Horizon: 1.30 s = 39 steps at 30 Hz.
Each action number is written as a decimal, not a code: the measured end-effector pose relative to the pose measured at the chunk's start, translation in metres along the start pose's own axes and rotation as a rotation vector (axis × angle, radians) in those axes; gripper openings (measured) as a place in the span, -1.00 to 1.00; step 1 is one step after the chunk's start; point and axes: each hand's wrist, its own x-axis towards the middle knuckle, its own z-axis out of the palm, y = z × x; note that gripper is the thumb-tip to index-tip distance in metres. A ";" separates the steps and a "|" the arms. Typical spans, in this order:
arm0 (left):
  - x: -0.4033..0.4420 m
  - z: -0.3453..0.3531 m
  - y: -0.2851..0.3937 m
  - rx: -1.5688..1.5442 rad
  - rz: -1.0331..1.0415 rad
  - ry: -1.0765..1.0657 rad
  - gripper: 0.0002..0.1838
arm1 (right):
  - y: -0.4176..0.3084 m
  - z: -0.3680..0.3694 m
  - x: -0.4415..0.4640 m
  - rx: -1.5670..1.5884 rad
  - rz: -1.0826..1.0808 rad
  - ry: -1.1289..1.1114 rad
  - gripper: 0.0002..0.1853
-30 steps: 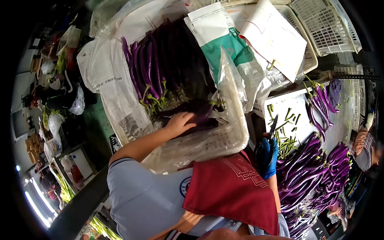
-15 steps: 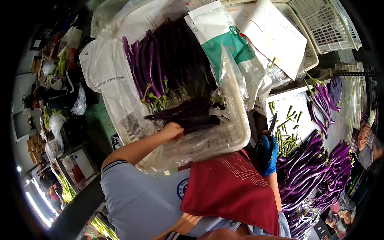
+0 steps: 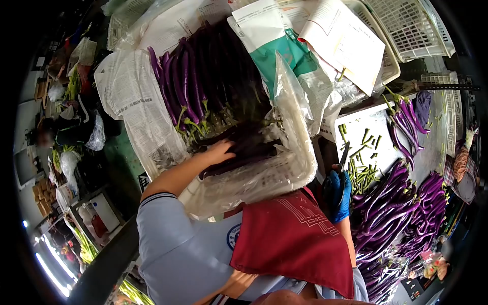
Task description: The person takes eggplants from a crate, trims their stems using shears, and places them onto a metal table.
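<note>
My bare left hand (image 3: 220, 151) rests with fingers stretched out on the lower row of dark purple eggplants (image 3: 246, 147) in a plastic-lined crate (image 3: 300, 147). Its fingertips touch the eggplants without closing round any. Above this row, long eggplants (image 3: 190, 81) lie side by side, green stems toward me. My right hand (image 3: 337, 195), in a blue glove, is closed on a dark-bladed cutting tool (image 3: 345, 156) held upright beside the crate; whether it is scissors or a knife, I cannot tell. Several cut green stems (image 3: 363, 175) lie on a white board (image 3: 351, 129) near it.
Piles of loose eggplants (image 3: 389, 203) cover the right side, with a small bunch (image 3: 406, 122) above them. Newspaper (image 3: 137, 91) and a green-white bag (image 3: 269, 46) drape the crate. White baskets (image 3: 409, 28) stand behind. Another person (image 3: 460, 175) is at the far right.
My left hand has moved slightly up onto the lower eggplants, its fingers going from curled to stretched. Those eggplants have shifted. My right hand still holds the cutting tool.
</note>
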 end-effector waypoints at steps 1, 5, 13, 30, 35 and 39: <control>0.002 0.009 0.005 0.059 0.016 0.049 -0.28 | 0.003 -0.001 0.001 0.006 -0.006 -0.023 -0.79; 0.001 0.022 0.027 -0.018 -0.016 0.012 -0.12 | 0.001 0.003 0.000 -0.009 0.015 -0.012 -0.77; 0.024 0.000 0.034 -0.182 -0.240 -0.343 -0.14 | -0.002 0.012 0.000 0.012 0.003 -0.010 -0.80; 0.008 -0.002 0.035 -0.539 -0.268 -0.506 -0.34 | 0.002 0.004 0.003 0.105 0.025 0.001 -0.80; -0.027 -0.068 0.042 -1.242 -0.548 -0.754 -0.42 | -0.002 0.002 0.000 0.135 0.024 -0.022 -0.79; -0.076 -0.130 0.085 -1.402 -0.504 -0.786 -0.36 | -0.002 0.000 0.006 0.139 -0.055 -0.046 -0.79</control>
